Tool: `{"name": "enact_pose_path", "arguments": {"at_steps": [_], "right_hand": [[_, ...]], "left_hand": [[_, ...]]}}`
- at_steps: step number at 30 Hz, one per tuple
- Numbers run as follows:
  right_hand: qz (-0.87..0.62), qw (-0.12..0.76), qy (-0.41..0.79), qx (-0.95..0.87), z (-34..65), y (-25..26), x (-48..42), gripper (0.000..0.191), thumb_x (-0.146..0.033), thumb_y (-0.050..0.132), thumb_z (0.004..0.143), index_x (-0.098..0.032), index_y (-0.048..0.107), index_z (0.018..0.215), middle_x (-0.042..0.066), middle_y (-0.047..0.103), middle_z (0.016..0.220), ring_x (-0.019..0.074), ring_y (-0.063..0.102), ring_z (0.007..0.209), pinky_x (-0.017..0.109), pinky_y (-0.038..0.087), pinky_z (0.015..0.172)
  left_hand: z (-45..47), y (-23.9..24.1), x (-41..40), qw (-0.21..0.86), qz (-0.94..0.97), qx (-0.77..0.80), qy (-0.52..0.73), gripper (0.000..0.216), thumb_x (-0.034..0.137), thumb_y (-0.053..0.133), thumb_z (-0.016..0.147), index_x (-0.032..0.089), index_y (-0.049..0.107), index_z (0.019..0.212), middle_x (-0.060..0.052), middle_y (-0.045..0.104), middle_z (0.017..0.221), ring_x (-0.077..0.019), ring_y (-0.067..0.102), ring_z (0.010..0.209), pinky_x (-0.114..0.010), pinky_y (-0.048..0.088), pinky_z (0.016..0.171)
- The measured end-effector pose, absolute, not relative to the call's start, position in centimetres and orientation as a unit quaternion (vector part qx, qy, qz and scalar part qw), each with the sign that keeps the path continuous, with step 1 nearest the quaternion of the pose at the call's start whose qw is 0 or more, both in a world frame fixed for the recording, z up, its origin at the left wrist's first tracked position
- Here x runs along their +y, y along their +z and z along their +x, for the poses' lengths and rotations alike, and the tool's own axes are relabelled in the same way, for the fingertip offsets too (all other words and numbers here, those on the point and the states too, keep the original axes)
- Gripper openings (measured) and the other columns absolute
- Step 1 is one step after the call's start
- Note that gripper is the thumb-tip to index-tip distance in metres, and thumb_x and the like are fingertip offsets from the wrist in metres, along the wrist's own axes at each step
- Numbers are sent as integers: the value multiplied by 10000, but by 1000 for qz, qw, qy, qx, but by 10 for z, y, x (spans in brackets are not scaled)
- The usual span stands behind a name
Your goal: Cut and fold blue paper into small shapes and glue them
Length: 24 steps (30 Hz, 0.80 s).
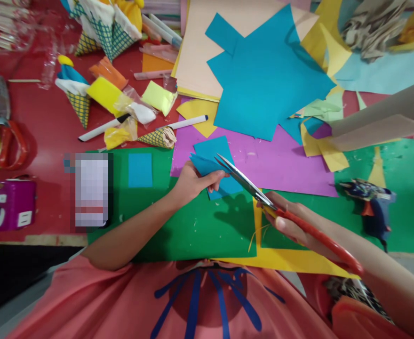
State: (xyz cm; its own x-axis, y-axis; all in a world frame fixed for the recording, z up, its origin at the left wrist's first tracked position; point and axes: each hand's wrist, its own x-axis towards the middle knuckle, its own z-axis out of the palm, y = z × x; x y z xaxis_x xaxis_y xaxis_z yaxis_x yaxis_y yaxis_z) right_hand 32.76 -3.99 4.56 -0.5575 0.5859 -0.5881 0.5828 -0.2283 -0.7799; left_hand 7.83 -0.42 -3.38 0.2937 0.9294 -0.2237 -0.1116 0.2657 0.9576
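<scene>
My left hand point(193, 181) is closed on a folded piece of blue paper point(212, 162), pinching it from the left and holding it above the green sheet point(193, 226). My right hand point(295, 223) grips red-handled scissors point(263, 197). Their metal blades point up and left, and the tips lie across the blue paper beside my left fingers. A small blue paper rectangle point(140, 170) lies flat on the green sheet to the left.
Large blue point(266, 75), purple point(281, 160), peach and yellow sheets cover the far table. A glue gun point(372, 207) lies at right. Paper cones point(78, 101), markers point(187, 123), a second pair of scissors point(2, 136) and a purple box point(7, 202) sit at left.
</scene>
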Motion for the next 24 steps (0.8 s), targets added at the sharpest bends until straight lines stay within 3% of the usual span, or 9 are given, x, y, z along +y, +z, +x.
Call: {"name": "enact_pose_path", "arguments": {"at_steps": [5, 14, 24], "right_hand": [[-506, -11, 592, -627, 324, 52, -40, 596, -700, 384, 849, -196, 492, 1151, -28, 504, 609, 137, 499, 547, 252, 398, 551], [-464, -46, 580, -668, 331, 45, -37, 526, -613, 397, 899, -180, 448, 1193, 31, 626, 791, 147, 556, 609, 245, 401, 537], [-462, -51, 584, -666, 332, 44, -36, 471, -603, 414, 899, -193, 450, 1131, -14, 553, 691, 129, 507, 565, 236, 379, 528]], "left_hand": [[78, -34, -3, 663, 461, 448, 384, 418, 434, 684, 770, 138, 576, 496, 7, 571, 452, -64, 521, 404, -180, 419, 397], [79, -27, -1, 648, 467, 463, 386, 381, 382, 686, 759, 135, 579, 489, 8, 589, 447, -62, 516, 379, -185, 430, 395], [78, -23, 1, 661, 462, 473, 355, 323, 309, 683, 750, 133, 589, 495, 18, 583, 434, -56, 510, 367, -177, 429, 390]]}}
